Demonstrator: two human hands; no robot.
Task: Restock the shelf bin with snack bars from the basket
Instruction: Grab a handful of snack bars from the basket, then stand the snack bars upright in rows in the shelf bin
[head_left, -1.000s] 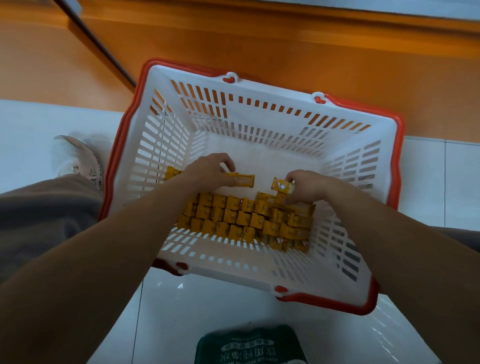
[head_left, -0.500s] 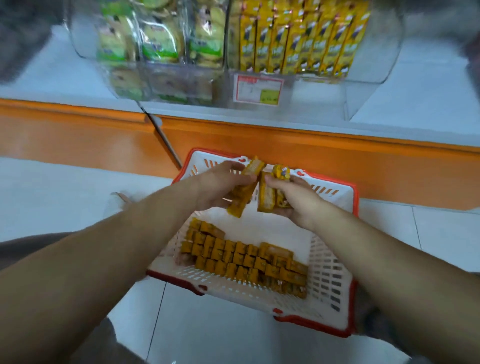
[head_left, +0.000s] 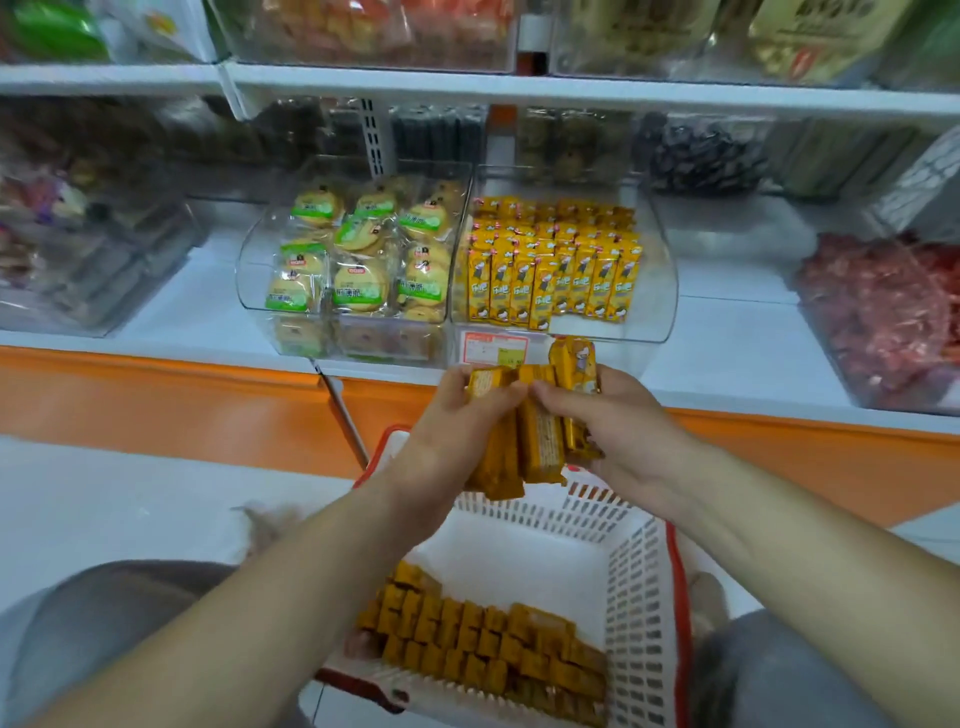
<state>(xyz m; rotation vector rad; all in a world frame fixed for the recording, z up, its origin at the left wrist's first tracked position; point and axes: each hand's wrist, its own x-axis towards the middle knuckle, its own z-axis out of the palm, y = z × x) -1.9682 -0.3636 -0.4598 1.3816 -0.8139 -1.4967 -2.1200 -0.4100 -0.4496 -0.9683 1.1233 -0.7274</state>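
Step in hand: transfer from basket to bin, at the carry stage. Both hands are raised at centre frame, between the basket (head_left: 640, 597) at lower centre and the clear shelf bin (head_left: 661, 270) at upper centre. The left hand (head_left: 452, 431) is curled round the left side of a bundle of snack bars (head_left: 543, 441); the right hand (head_left: 618, 421) is curled round the right side, thumb across the front. The bundle stands roughly upright, just below the bin's front lip and price label (head_left: 493, 347), not yet inside. Judged next move: lift the bundle over the lip and seat the bars upright in front of the stocked bars (head_left: 550, 275), faces forward; the free gap looks narrow, so the bundle needs squaring first. Count: two hands; one basket; one target bin; held bars about five, exact number hidden by fingers. The bin's front row shows about eight bars, with further rows behind. The loose stock in the basket (head_left: 483, 639) lies in about three packed rows, several dozen, too dense to count. One neighbouring bin of biscuit packs (head_left: 358, 260) stands touching on the left
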